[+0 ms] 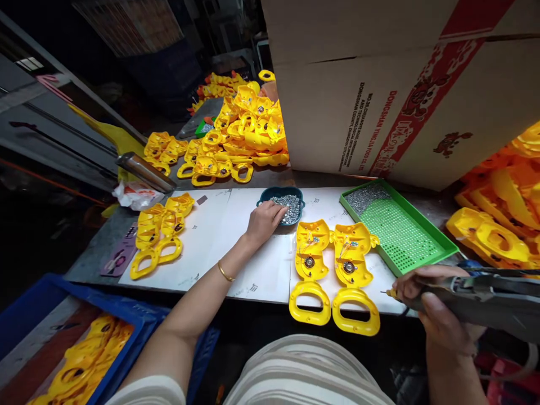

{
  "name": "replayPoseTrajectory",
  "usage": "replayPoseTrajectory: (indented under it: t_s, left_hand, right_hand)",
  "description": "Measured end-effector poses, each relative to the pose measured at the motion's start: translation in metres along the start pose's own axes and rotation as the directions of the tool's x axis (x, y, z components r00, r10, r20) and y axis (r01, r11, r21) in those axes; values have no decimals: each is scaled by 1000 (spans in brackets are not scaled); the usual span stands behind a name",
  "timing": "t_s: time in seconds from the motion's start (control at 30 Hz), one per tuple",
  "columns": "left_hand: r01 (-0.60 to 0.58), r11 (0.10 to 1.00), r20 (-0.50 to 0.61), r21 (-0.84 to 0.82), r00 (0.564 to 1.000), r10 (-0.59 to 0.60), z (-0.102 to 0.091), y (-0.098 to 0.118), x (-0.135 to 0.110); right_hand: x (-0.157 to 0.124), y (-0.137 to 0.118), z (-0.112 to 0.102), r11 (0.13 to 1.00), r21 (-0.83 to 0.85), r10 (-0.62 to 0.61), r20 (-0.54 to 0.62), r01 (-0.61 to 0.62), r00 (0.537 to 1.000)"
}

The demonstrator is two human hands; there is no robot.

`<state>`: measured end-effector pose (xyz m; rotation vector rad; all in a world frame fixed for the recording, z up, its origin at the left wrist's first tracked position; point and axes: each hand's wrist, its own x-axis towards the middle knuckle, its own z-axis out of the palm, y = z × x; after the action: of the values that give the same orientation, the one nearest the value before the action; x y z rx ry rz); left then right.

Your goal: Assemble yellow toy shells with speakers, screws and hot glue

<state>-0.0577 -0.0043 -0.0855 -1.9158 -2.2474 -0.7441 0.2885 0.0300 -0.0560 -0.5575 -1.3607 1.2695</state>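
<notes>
My left hand reaches into a dark teal bowl, its fingers pinched together in a heap of small silvery screws. The fingertips are partly hidden. At the right, my right hand is wrapped around a dark electric screwdriver, its thin bit pointing left toward the yellow parts. Two yellow plastic shell halves with ring handles, a left one and a right one, lie side by side, insides up. Each contains wires and a round metal-like part. Their handles overhang the table's front edge.
A green perforated tray holds more screws. Several yellow shells lie on the left, with a large pile behind. A cardboard box stands at the back. A blue crate sits lower left; yellow-orange parts fill the right.
</notes>
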Motion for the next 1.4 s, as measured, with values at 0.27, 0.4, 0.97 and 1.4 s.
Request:
replayPoseTrajectory:
  t_s: [0.27, 0.4, 0.97, 1.4]
  left_hand:
    - [-442, 853, -212, -277, 894, 394, -6, 105, -82]
    - [-420, 830, -162, -366, 907, 388, 4, 133, -105]
    - [-257, 768, -53, -587, 959, 280, 22, 142, -115]
    - [-225, 786, 65, -576, 946, 318, 16, 136, -107]
  right_hand:
    - [4, -37, 37, 971, 207, -116, -44, 123, 992]
    - [1, -54, 47, 957, 280, -91, 35, 78, 995]
    - [3, -31, 37, 967, 243, 6, 285, -79, 958]
    - [4, -24, 41, 977, 207, -17, 278, -42, 961]
